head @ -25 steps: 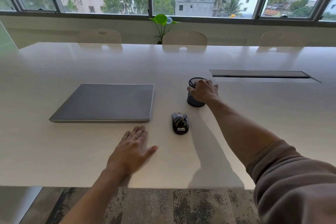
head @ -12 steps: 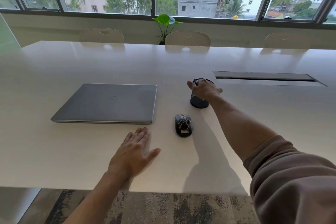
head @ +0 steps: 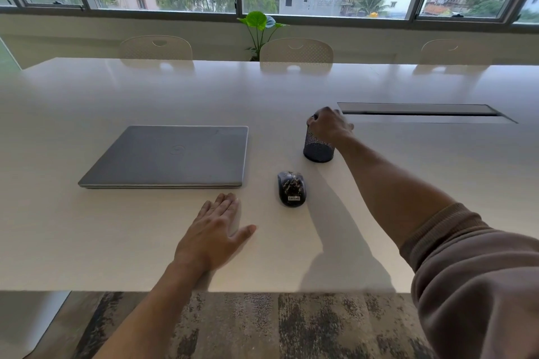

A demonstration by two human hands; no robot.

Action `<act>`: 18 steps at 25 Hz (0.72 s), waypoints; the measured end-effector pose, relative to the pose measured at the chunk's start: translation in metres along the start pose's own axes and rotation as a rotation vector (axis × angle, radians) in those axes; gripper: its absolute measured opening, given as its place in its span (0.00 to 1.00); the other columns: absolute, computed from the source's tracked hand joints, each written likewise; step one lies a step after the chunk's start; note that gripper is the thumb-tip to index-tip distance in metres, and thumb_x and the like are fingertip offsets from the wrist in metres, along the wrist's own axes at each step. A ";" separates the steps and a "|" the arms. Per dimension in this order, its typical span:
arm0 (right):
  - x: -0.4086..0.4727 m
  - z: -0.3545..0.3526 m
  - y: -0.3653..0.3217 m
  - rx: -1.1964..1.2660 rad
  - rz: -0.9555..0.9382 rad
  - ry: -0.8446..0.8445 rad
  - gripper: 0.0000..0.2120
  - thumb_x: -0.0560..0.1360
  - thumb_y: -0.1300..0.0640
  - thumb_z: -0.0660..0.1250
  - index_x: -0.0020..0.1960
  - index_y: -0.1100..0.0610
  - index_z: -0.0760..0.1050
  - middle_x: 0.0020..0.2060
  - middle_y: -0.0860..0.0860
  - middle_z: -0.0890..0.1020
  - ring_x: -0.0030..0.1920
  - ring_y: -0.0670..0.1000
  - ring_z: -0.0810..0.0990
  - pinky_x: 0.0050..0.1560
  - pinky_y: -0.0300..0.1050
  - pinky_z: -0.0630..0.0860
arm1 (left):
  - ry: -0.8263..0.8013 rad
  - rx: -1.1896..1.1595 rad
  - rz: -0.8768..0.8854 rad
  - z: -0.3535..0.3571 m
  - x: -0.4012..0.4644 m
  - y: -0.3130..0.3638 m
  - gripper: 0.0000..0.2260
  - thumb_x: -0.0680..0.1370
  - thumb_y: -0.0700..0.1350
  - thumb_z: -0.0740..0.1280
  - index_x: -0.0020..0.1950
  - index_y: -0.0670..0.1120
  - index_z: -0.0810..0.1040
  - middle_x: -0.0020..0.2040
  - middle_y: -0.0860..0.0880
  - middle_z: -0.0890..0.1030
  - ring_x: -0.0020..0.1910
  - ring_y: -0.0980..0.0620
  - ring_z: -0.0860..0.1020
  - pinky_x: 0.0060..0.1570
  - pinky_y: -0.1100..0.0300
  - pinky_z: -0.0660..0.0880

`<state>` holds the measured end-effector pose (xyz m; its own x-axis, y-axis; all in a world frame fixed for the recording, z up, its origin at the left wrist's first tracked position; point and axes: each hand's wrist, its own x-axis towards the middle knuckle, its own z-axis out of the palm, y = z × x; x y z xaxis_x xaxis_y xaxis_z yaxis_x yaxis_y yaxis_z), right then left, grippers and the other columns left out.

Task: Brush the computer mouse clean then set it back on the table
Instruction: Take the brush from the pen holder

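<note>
A black computer mouse point(head: 291, 189) with brownish specks on its back lies on the white table point(head: 116, 242), just right of centre. Behind it stands a black mesh cup point(head: 318, 148). My right hand point(head: 329, 125) covers the cup's mouth with the fingers curled down over the rim; whatever they touch inside is hidden. No brush shows. My left hand point(head: 214, 234) lies flat on the table, fingers spread, a hand's width to the left of the mouse and apart from it.
A closed grey laptop point(head: 172, 154) lies left of the mouse and beyond my left hand. A long cable slot point(head: 420, 110) is set into the table at the back right. Pale chairs point(head: 296, 51) and a green plant point(head: 258, 26) stand past the far edge.
My right hand has slid from the cup's right rim to cover its mouth. The left hand, mouse and laptop have stayed put.
</note>
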<state>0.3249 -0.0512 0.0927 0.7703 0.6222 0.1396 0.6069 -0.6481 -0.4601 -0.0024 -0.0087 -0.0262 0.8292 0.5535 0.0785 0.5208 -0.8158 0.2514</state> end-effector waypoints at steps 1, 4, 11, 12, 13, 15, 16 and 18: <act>0.000 -0.002 0.000 0.010 -0.003 0.010 0.12 0.80 0.52 0.60 0.41 0.56 0.73 0.43 0.55 0.77 0.47 0.58 0.75 0.59 0.57 0.68 | 0.003 -0.003 0.003 0.000 0.000 0.000 0.42 0.76 0.73 0.45 0.81 0.46 0.50 0.81 0.52 0.48 0.78 0.58 0.43 0.76 0.59 0.40; -0.004 -0.009 0.001 0.034 -0.028 0.071 0.11 0.80 0.53 0.61 0.42 0.57 0.75 0.42 0.56 0.77 0.46 0.58 0.74 0.54 0.54 0.67 | 0.014 -0.021 0.010 0.000 0.000 0.001 0.41 0.77 0.73 0.46 0.81 0.46 0.50 0.81 0.52 0.48 0.78 0.59 0.42 0.75 0.60 0.40; -0.034 -0.039 0.014 0.290 -0.094 0.341 0.17 0.82 0.49 0.60 0.49 0.59 0.82 0.45 0.58 0.88 0.50 0.60 0.83 0.51 0.49 0.75 | 0.099 -0.180 -0.005 -0.008 -0.004 0.003 0.39 0.76 0.68 0.62 0.79 0.45 0.62 0.78 0.49 0.63 0.77 0.51 0.60 0.73 0.54 0.57; -0.039 -0.042 0.019 0.353 -0.079 0.365 0.17 0.82 0.49 0.60 0.48 0.59 0.82 0.43 0.57 0.88 0.49 0.59 0.84 0.50 0.48 0.76 | 0.115 -0.212 -0.012 -0.010 -0.004 0.005 0.38 0.75 0.66 0.65 0.78 0.45 0.64 0.77 0.48 0.66 0.74 0.49 0.65 0.72 0.51 0.62; -0.045 -0.045 0.023 0.418 -0.055 0.379 0.18 0.82 0.49 0.61 0.48 0.59 0.83 0.41 0.55 0.88 0.48 0.57 0.84 0.51 0.48 0.76 | 0.129 -0.240 -0.005 -0.013 -0.002 0.007 0.37 0.75 0.65 0.67 0.77 0.45 0.65 0.76 0.48 0.68 0.72 0.48 0.69 0.70 0.50 0.66; -0.059 -0.046 0.031 0.564 0.013 0.383 0.17 0.81 0.48 0.60 0.46 0.57 0.83 0.35 0.49 0.86 0.42 0.50 0.83 0.52 0.48 0.78 | 0.139 -0.283 0.052 -0.019 0.004 0.014 0.36 0.75 0.63 0.69 0.77 0.45 0.65 0.75 0.48 0.69 0.69 0.48 0.71 0.68 0.51 0.69; -0.065 -0.045 0.036 0.634 0.044 0.379 0.16 0.81 0.48 0.60 0.45 0.55 0.82 0.34 0.47 0.86 0.40 0.47 0.81 0.53 0.49 0.78 | 0.129 -0.298 0.094 -0.021 0.008 0.018 0.37 0.75 0.62 0.70 0.77 0.45 0.64 0.75 0.49 0.69 0.70 0.48 0.71 0.67 0.53 0.68; -0.079 -0.044 0.043 0.772 0.091 0.372 0.16 0.82 0.48 0.61 0.42 0.52 0.81 0.33 0.47 0.86 0.39 0.47 0.80 0.53 0.50 0.78 | 0.097 -0.308 0.175 -0.026 0.020 0.029 0.39 0.74 0.63 0.70 0.79 0.46 0.61 0.77 0.50 0.66 0.72 0.50 0.67 0.67 0.58 0.63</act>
<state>0.2988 -0.1481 0.1006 0.9055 0.3103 0.2895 0.3407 -0.1247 -0.9319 0.0239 -0.0164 0.0077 0.8695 0.4352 0.2337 0.2745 -0.8190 0.5039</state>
